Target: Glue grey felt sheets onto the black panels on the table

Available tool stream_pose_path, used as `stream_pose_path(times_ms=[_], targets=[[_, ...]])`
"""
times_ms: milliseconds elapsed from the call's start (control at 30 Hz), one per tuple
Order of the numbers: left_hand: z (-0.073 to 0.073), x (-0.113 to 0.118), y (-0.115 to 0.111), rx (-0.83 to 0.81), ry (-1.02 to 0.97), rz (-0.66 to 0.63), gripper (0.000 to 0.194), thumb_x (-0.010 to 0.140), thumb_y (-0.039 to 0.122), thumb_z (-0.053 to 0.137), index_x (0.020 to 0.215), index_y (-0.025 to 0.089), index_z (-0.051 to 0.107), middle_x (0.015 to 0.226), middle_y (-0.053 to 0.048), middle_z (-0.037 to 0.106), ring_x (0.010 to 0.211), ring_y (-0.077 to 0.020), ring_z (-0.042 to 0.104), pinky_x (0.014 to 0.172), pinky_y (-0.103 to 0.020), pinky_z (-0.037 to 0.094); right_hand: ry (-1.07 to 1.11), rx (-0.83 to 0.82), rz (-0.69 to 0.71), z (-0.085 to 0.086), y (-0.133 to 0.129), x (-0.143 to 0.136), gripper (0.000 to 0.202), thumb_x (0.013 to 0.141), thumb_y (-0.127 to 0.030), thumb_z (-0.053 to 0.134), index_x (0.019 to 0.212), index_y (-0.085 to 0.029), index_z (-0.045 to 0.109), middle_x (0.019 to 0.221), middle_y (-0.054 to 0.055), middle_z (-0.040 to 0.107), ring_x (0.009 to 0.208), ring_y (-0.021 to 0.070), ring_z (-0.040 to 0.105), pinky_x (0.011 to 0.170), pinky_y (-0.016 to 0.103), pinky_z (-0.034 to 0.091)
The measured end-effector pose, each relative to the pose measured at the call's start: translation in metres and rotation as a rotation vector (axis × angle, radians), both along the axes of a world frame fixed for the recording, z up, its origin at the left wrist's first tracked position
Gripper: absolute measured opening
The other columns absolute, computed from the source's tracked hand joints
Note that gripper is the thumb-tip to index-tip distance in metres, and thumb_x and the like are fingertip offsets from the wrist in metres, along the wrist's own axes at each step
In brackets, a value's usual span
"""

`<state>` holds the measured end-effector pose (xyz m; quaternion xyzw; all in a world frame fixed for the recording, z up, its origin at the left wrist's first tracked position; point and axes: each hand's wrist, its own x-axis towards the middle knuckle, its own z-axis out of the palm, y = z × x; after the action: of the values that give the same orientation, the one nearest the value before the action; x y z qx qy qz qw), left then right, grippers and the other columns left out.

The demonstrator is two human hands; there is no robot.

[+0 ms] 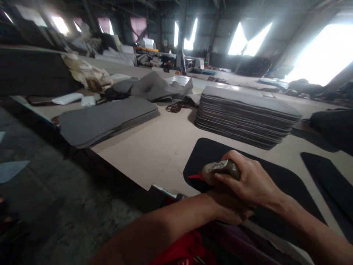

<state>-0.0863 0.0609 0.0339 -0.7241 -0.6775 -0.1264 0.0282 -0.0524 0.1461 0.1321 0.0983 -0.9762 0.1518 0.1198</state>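
Note:
My right hand (250,178) is closed around a squeeze bottle (222,171) with a red pointed nozzle, its body brownish and stained. The bottle is tilted on its side, with the tip pointing left over a black rounded-corner sheet (275,175) on the table. My left hand (230,206) lies just below the right one, by the near edge of that sheet. Its fingers are mostly hidden in shadow and behind my right hand.
A tall stack of grey sheets (245,117) stands behind the black one. On the left, a lower grey stack (110,119) lies along the table edge (121,171). Crumpled grey material (161,88) sits farther back. Another black piece (328,180) is at the right.

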Motion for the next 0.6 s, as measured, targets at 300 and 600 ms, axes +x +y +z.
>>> stream_pose_path(times_ms=[300, 600], targets=[[0.002, -0.004, 0.001, -0.005, -0.020, -0.044, 0.011, 0.090, 0.020, 0.055, 0.088, 0.018, 0.065, 0.104, -0.007, 0.069, 0.097, -0.0253, 0.062, 0.087, -0.038, 0.047, 0.048, 0.053, -0.006, 0.005, 0.004, -0.010, 0.019, 0.086, -0.037, 0.063, 0.095, -0.023, 0.054, 0.083, 0.001, 0.065, 0.069, 0.0189, 0.061, 0.060, 0.028, 0.039], [0.006, -0.005, 0.002, -0.017, -0.027, -0.062, 0.019, 0.093, 0.022, 0.047, 0.087, 0.018, 0.065, 0.093, -0.006, 0.069, 0.085, -0.0250, 0.063, 0.076, -0.040, 0.046, -0.054, 0.006, 0.024, 0.012, 0.002, -0.009, 0.018, 0.084, -0.037, 0.063, 0.092, -0.024, 0.053, 0.079, -0.001, 0.062, 0.069, 0.0182, 0.058, 0.060, 0.029, 0.036]])
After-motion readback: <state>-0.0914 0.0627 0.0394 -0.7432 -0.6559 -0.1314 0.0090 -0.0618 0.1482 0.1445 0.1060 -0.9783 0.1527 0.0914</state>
